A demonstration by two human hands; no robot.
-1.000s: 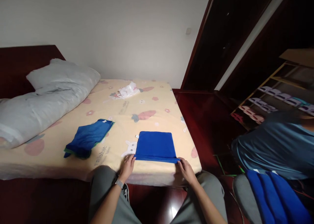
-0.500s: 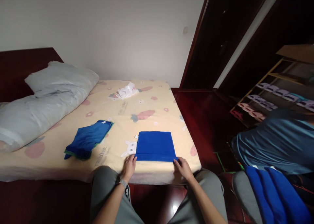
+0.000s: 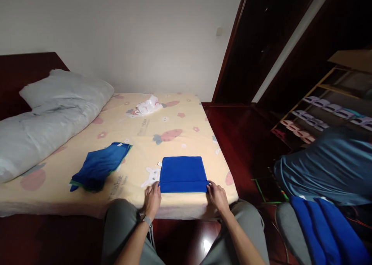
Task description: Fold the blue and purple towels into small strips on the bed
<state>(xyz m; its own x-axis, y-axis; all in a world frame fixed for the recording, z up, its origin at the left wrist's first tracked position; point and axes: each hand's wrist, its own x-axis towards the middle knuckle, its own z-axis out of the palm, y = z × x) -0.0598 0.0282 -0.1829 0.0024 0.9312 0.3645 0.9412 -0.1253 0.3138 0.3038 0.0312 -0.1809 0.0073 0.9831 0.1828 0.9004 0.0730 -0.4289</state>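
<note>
**A:** ok so what's in the shot, big stuff first? And anything changed from a second ago?

**B:** The bed (image 3: pixel 180 119) with the carrot-and-bunny sheet is the anchor. At its head end there's a grey pillow (image 3: pixel 49 110), and on the floor off its right side another person's blue shirt (image 3: pixel 325 168). A loose heap of blue cloths (image 3: pixel 97 166) sits on the bed's left half, a white plastic bag (image 3: pixel 148 105) at its far edge. The folded blue towel (image 3: pixel 182 174) lies at the bed's near edge. A second ago its near edge was stretched wider than the rest; now it's a tidy rectangle, and both hands have slid in closer.

**A:** Grip?

**B:** Left hand (image 3: pixel 152 199) is at the towel's near left corner, right hand (image 3: pixel 217 197) at the near right corner. Fingers curled onto the corners, touching; can't tell if they're actually pinching.

**A:** Any text?

**B:** Faint print on the sheet left of the towel, unreadable.
</note>
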